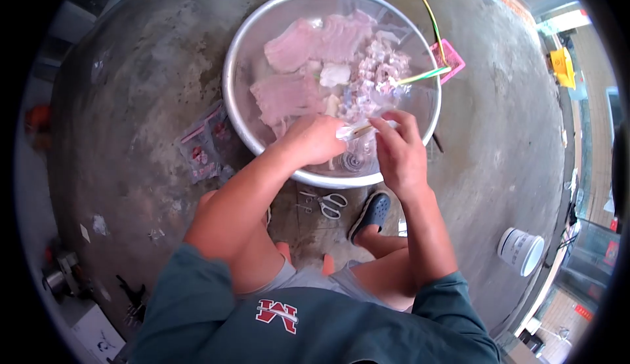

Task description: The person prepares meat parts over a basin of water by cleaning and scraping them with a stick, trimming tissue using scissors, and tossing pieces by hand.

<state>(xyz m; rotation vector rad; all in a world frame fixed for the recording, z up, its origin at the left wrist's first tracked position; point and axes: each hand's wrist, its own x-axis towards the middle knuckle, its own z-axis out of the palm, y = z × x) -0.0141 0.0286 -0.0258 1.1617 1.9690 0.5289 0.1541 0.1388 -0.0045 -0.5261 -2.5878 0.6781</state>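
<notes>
A wide metal basin [231,95] holds water, broad slabs of pale pink meat [289,96] at the left and a heap of small pinkish pieces [377,65] at the right. Over its near side, my left hand [315,139] is closed on a small whitish piece [348,132]. My right hand [401,151] pinches the other end of that piece, fingertips bent towards the left hand. A thin brownish strip shows between the two hands; what it is I cannot make out. A green and yellow hose [423,75] reaches into the basin from the right.
White-handled scissors [333,205] lie on the floor just below the basin. Plastic bags [202,151] with scraps are left of it. A pink basket [453,62] stands at its right edge, a white bucket [520,251] lower right. A foot in a dark clog [373,214] is near the basin.
</notes>
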